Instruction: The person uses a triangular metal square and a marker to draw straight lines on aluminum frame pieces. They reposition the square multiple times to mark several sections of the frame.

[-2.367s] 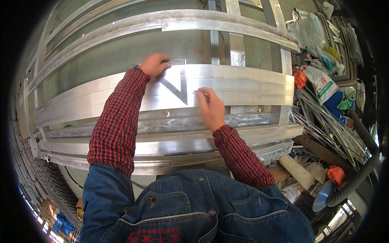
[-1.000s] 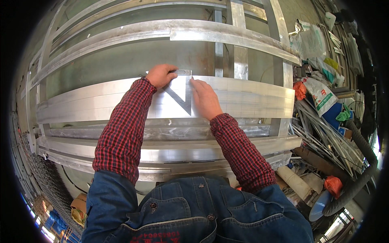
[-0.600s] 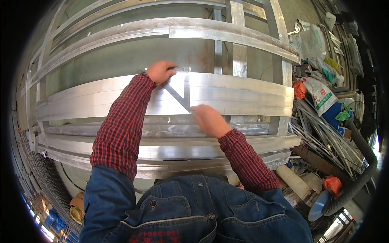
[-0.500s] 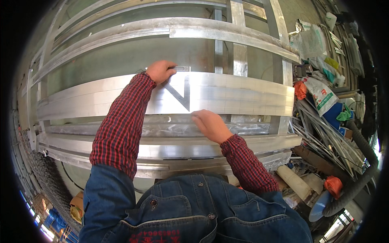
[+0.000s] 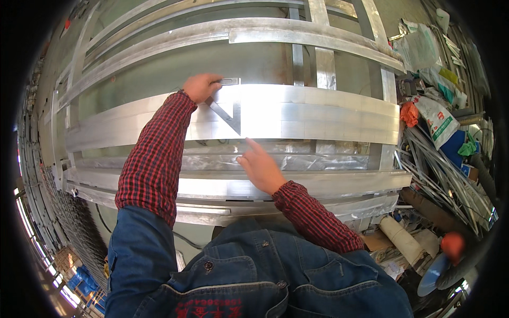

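Gripping the square at its top corner, the left hand pins it on the aluminium bar; the right hand hovers released, forefinger extended, just below it.

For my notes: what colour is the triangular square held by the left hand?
Silvery grey metal, seen best in the head view: triangular square, left hand.
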Action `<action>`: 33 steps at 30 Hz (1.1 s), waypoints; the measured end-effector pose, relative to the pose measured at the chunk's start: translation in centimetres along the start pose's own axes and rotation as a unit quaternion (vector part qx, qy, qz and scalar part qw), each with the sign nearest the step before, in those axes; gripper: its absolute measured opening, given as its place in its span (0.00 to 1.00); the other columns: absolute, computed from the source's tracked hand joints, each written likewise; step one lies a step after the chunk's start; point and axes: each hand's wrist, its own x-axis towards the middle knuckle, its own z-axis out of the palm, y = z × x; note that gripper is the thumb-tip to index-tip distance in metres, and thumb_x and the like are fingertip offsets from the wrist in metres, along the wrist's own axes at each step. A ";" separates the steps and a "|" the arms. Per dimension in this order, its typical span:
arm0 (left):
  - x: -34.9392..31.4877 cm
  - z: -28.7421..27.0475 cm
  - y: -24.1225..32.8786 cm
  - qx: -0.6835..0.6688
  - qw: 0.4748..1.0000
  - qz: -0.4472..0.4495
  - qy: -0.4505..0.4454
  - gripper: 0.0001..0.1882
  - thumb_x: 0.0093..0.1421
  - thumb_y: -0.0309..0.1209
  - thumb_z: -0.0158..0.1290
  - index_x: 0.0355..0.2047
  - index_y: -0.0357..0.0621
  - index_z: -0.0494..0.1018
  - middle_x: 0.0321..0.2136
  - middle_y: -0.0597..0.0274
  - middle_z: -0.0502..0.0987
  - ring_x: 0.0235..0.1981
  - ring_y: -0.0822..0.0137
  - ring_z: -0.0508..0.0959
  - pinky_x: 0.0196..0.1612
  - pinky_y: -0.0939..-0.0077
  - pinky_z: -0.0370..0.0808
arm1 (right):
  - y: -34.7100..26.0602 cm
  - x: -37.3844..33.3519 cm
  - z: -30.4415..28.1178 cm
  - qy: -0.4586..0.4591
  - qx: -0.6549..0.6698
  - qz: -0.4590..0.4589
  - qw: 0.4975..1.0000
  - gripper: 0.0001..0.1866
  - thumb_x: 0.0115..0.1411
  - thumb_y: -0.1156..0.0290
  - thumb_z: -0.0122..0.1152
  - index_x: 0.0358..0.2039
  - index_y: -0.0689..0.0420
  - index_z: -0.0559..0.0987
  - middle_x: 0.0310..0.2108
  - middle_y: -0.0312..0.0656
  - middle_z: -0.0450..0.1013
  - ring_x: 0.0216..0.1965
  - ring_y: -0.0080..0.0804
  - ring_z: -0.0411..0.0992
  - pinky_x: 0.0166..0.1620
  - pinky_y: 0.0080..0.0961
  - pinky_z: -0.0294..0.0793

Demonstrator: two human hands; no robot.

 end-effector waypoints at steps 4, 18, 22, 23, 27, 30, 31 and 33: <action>0.2 -0.2 -0.2 0.028 0.999 0.020 0.000 0.23 0.75 0.40 0.60 0.66 0.49 0.84 0.59 0.46 0.87 0.58 0.43 0.86 0.64 0.52 0.81 | -1.1 0.3 1.8 -0.008 -0.003 0.026 1.000 0.19 0.80 0.59 0.61 0.44 0.65 0.84 0.78 0.69 0.63 0.52 0.67 0.82 0.58 0.55 0.82; 2.2 0.6 -4.4 -0.065 0.989 0.131 -0.022 0.22 0.75 0.37 0.60 0.64 0.40 0.82 0.54 0.42 0.87 0.54 0.43 0.87 0.60 0.56 0.82 | -4.7 2.3 8.3 0.122 -0.051 0.118 0.984 0.19 0.80 0.57 0.60 0.44 0.62 0.84 0.80 0.69 0.59 0.52 0.68 0.83 0.56 0.56 0.84; 2.0 0.3 -5.1 -0.066 0.987 0.140 -0.036 0.22 0.75 0.37 0.59 0.64 0.40 0.82 0.53 0.41 0.87 0.54 0.43 0.87 0.60 0.55 0.82 | -5.2 2.7 9.5 0.142 -0.060 0.120 0.981 0.19 0.80 0.57 0.60 0.44 0.62 0.84 0.80 0.69 0.59 0.51 0.67 0.84 0.55 0.55 0.85; 2.0 0.3 -5.1 -0.062 0.987 0.143 -0.033 0.21 0.76 0.37 0.59 0.64 0.40 0.82 0.53 0.41 0.87 0.53 0.43 0.87 0.60 0.55 0.82 | -5.3 2.7 9.5 0.137 -0.063 0.124 0.981 0.19 0.80 0.57 0.61 0.44 0.62 0.84 0.81 0.69 0.59 0.51 0.67 0.84 0.55 0.55 0.85; 2.0 0.5 -5.2 -0.078 0.987 0.131 -0.042 0.21 0.75 0.37 0.59 0.63 0.40 0.82 0.55 0.40 0.87 0.56 0.41 0.86 0.62 0.52 0.80 | -5.4 2.5 9.1 0.126 -0.052 0.127 0.982 0.19 0.80 0.57 0.61 0.44 0.62 0.85 0.81 0.67 0.59 0.51 0.66 0.84 0.55 0.54 0.85; 2.5 0.3 -5.5 -0.096 0.986 0.128 -0.057 0.22 0.74 0.38 0.59 0.63 0.41 0.82 0.56 0.40 0.86 0.58 0.39 0.85 0.64 0.51 0.80 | -5.4 2.6 8.9 0.128 -0.058 0.124 0.982 0.18 0.80 0.58 0.62 0.45 0.62 0.85 0.81 0.66 0.59 0.50 0.65 0.84 0.55 0.53 0.85; 2.5 0.2 -5.6 -0.097 0.986 0.120 -0.066 0.22 0.74 0.38 0.59 0.63 0.41 0.82 0.56 0.40 0.86 0.58 0.39 0.85 0.64 0.51 0.80 | -5.4 2.6 8.9 0.119 -0.058 0.129 0.983 0.18 0.80 0.58 0.62 0.45 0.62 0.85 0.81 0.65 0.59 0.50 0.65 0.84 0.55 0.53 0.85; 2.4 0.1 -5.9 -0.094 0.984 0.141 -0.055 0.21 0.75 0.36 0.59 0.63 0.39 0.81 0.53 0.41 0.87 0.53 0.44 0.87 0.60 0.54 0.81 | -5.3 2.8 8.9 0.101 -0.058 0.140 0.983 0.18 0.80 0.58 0.62 0.45 0.62 0.85 0.82 0.65 0.59 0.50 0.65 0.84 0.55 0.54 0.85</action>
